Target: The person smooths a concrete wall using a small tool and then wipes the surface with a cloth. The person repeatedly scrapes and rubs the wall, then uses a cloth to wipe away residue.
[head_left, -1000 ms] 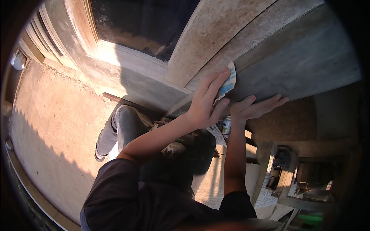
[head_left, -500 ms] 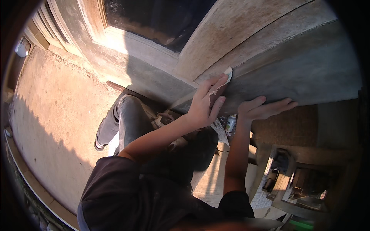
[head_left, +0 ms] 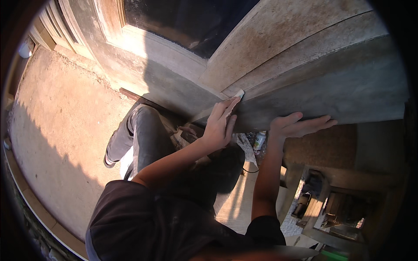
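Note:
A folded piece of sandpaper (head_left: 240, 93) with a pale back is pressed under the fingers of my left hand (head_left: 219, 127). It lies against the wooden door (head_left: 285, 54), at the seam where the pale curved boards meet the grey lower panel (head_left: 333, 85). The fingers are stretched close together over the sheet, and part of it is hidden by them. To the right, my right hand (head_left: 300, 125) rests along the grey panel's near edge, fingers extended and thumb apart, gripping nothing.
A dark glass pane (head_left: 183, 21) is set in the woodwork above. Between my forearms stand a white spray can (head_left: 259, 141) and a crumpled sheet (head_left: 244, 148). My bent leg (head_left: 150, 130) is on the left. A wooden frame (head_left: 348, 176) with tools stands at lower right.
My left hand has slid down and left along the panel with the sandpaper. My right hand stays at the edge, and the view has shifted slightly.

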`<state>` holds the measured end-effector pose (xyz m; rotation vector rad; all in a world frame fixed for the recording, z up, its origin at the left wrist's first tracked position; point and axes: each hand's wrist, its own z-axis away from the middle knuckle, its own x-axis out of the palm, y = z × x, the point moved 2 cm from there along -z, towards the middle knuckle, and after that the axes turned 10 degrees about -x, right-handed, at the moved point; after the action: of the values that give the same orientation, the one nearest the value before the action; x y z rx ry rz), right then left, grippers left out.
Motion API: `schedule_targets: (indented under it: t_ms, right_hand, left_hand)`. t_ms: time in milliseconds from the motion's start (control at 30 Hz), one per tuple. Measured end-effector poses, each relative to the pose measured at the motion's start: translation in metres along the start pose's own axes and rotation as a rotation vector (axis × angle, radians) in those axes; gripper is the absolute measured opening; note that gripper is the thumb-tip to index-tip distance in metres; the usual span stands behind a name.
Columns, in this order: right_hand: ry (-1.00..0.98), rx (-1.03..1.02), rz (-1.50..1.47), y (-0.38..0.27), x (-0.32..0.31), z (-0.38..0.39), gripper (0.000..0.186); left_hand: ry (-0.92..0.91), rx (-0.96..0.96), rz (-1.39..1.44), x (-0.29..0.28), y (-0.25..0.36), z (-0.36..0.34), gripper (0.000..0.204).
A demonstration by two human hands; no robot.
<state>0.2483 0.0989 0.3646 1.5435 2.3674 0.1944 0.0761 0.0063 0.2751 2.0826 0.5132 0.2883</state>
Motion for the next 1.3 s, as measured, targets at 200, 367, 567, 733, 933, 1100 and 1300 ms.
schedule_targets:
  t_ms: [200,367,567,733,933,1100,1300]
  right_hand:
    - [-0.031,0.037,0.007,-0.002,-0.002,0.002,0.072]
    - [-0.015,0.019,0.018,0.000,0.000,0.003,0.073]
    - [-0.005,0.020,-0.024,0.001,0.001,0.004,0.075]
    - [-0.052,0.067,0.002,0.001,-0.002,0.005,0.076]
    - [-0.013,0.006,-0.040,0.000,0.000,0.003,0.075]
    - [-0.036,0.006,-0.011,-0.001,-0.001,0.004,0.075]
    - [-0.010,-0.029,-0.010,0.003,-0.002,0.005,0.075]
  left_hand:
    - [0.065,0.126,0.016,0.015,0.012,-0.025,0.056]
    - [0.012,0.066,-0.015,0.013,0.009,-0.025,0.054]
    - [-0.015,-0.014,-0.122,-0.005,-0.017,0.005,0.058]
    - [0.041,0.130,-0.034,0.022,-0.005,-0.017,0.057]
    - [-0.003,-0.052,-0.170,-0.008,-0.042,0.029,0.064]
    - [-0.012,-0.147,-0.065,0.014,-0.047,0.021,0.060]
    - [-0.010,-0.131,-0.187,0.002,-0.065,0.040,0.065]
